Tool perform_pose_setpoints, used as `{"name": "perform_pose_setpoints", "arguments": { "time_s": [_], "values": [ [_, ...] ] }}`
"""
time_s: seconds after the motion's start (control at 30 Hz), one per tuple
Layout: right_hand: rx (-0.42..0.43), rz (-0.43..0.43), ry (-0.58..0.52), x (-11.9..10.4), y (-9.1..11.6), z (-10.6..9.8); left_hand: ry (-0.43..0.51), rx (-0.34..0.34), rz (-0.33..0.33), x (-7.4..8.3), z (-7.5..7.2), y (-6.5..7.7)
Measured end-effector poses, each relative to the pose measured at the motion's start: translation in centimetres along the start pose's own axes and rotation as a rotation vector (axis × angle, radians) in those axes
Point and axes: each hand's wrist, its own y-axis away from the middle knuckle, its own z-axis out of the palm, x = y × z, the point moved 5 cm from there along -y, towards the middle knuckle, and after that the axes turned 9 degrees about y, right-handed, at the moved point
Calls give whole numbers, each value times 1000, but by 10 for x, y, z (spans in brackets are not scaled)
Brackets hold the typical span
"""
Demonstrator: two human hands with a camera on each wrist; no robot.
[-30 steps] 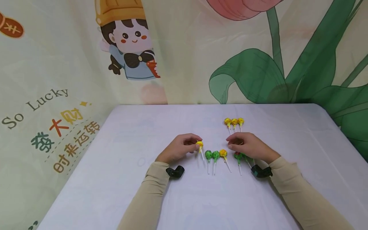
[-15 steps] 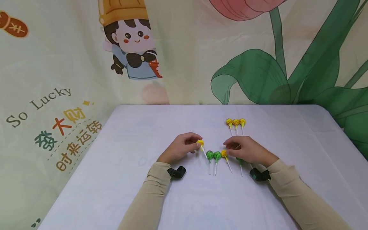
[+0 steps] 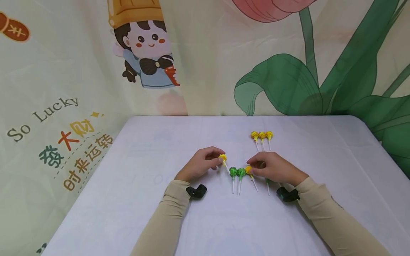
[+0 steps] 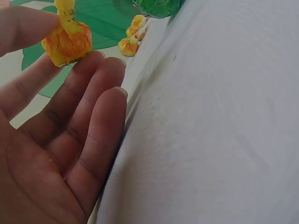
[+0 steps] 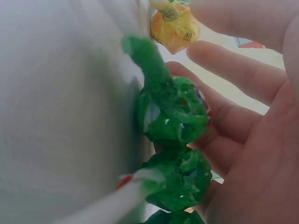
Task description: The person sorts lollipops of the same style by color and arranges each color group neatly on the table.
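Observation:
My left hand (image 3: 201, 164) pinches a yellow lollipop (image 3: 222, 157) by its wrapped head between thumb and forefinger, the stick slanting down to the right. In the left wrist view its orange-yellow wrapper (image 4: 70, 42) shows at the fingertips. Beside it on the table lie two green lollipops (image 3: 237, 172). At the right of these, my right hand (image 3: 276, 167) has thumb and forefinger on the head of another yellow lollipop (image 3: 248, 169). Several green lollipops (image 5: 173, 112) lie under the right palm, mostly hidden in the head view.
Three yellow lollipops (image 3: 262, 135) lie side by side farther back, their stick ends near the right hand. A white cloth covers the table (image 3: 144, 149). Behind it hangs a printed backdrop (image 3: 208, 64).
My right hand has moved left and down from above the green lollipops to the yellow one in the row, and takes hold of its head. The left hand stays almost still with its lollipop.

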Motion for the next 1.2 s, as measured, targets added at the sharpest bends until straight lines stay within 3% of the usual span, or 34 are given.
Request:
{"name": "perform_pose_setpoints", "arguments": {
  "time_s": [0.23,0.43,1.2],
  "values": [
    [10,-27,8,1,-2,-4,1,20,7,0,3,-6],
    [0,-23,22,1,-3,-7,-14,19,-28,1,9,-16],
    [4,-44,69,-4,-2,-2,-25,51,-79,6,1,-41]
  ]
}}
